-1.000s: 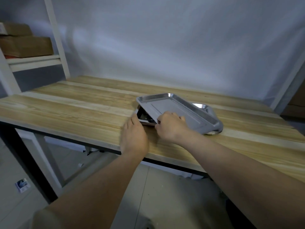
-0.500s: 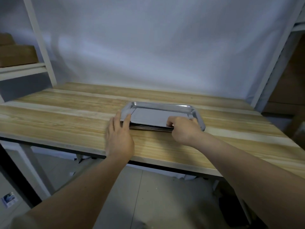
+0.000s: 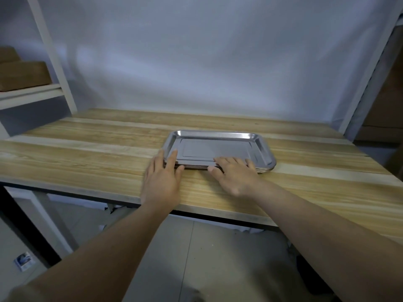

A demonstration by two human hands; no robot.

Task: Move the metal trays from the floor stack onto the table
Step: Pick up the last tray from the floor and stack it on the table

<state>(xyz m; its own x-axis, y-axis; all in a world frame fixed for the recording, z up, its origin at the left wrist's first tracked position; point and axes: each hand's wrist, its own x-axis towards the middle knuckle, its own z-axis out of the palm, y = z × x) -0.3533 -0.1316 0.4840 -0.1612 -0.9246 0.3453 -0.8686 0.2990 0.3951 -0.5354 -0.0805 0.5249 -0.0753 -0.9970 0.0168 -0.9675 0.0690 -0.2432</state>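
Note:
A stack of shiny rectangular metal trays [image 3: 218, 147] lies flat on the wooden table [image 3: 87, 158], right of centre. My left hand [image 3: 162, 177] rests flat on the table with its fingertips against the stack's front left corner. My right hand [image 3: 234, 173] lies flat at the stack's front edge, fingers spread over the top tray's rim, thumb on the table. Neither hand grips a tray. No floor stack is in view.
A white shelf post [image 3: 54, 55] and cardboard boxes [image 3: 21, 75] stand at the left. Another white post [image 3: 366, 68] and brown boxes [image 3: 383, 105] are at the right. A small card [image 3: 23, 259] lies on the tiled floor under the table.
The top tray, tilted and askew a second ago, now lies flat and squared on the stack. My right hand has let go of its edge and flattened; my left hand slid to the corner.

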